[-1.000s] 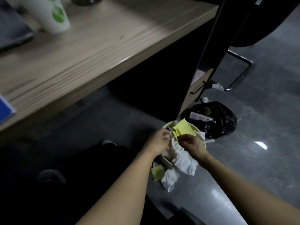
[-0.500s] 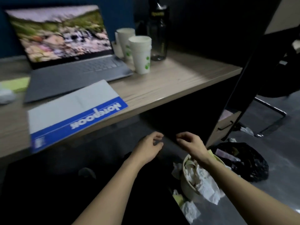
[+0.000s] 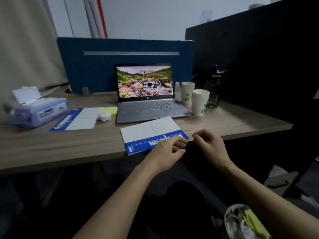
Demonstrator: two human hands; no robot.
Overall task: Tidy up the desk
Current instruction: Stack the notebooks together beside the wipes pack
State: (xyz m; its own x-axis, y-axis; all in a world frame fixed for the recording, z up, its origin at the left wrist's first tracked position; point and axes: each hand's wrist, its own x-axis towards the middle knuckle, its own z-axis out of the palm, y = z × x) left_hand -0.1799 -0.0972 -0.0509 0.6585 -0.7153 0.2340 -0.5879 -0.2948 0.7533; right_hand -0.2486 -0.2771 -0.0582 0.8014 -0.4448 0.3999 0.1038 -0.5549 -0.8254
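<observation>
A blue-and-white notebook (image 3: 148,131) lies askew at the front edge of the wooden desk (image 3: 86,147), overhanging it slightly. My left hand (image 3: 168,152) hovers at the notebook's near right corner, fingers loosely curled and empty. My right hand (image 3: 211,145) sits just right of it at the desk edge, fingers bent, holding nothing. A second notebook (image 3: 77,119) lies further left, with a yellow sticky-note pad (image 3: 109,110) and a white earbud case (image 3: 104,116) beside it. An open laptop (image 3: 146,95) stands at the back.
Stacked paper cups (image 3: 200,102) and another cup (image 3: 187,94) stand right of the laptop, next to a dark bottle (image 3: 214,87). A purple wipes box (image 3: 37,107) sits at far left. A full waste bin (image 3: 245,221) with yellow notes is on the floor at lower right.
Both hands let go of the yellow notes and tissue at the bin and rose to the desk's front edge. The view lifted from the floor to the desk.
</observation>
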